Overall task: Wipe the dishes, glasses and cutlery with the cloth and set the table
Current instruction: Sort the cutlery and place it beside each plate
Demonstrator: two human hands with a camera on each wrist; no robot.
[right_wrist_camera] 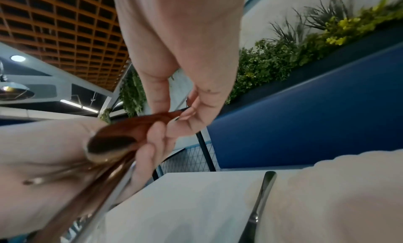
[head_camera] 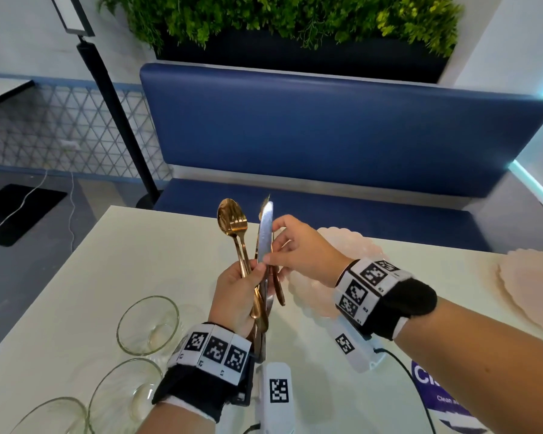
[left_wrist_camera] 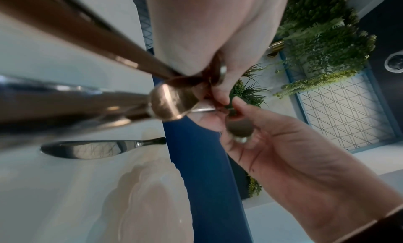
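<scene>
My left hand (head_camera: 251, 277) grips a bundle of cutlery upright above the white table (head_camera: 138, 261): a gold spoon (head_camera: 228, 216), a gold fork (head_camera: 239, 227) and a silver knife (head_camera: 265, 230). My right hand (head_camera: 271, 256) pinches a rose-gold piece (head_camera: 279, 289) at the bundle's right side between thumb and forefinger; its rounded end (left_wrist_camera: 238, 129) points down. Another silver knife (left_wrist_camera: 98, 149) lies on the table beside a pale pink scalloped plate (head_camera: 358, 245), and is hidden in the head view. No cloth is clearly visible.
A second pink plate (head_camera: 530, 283) sits at the right edge. Three clear glass bowls (head_camera: 148, 324) stand at the near left. A purple item with white lettering (head_camera: 436, 393) lies near right. A blue bench (head_camera: 326, 136) runs behind the table; a black lamp pole (head_camera: 116, 120) stands far left.
</scene>
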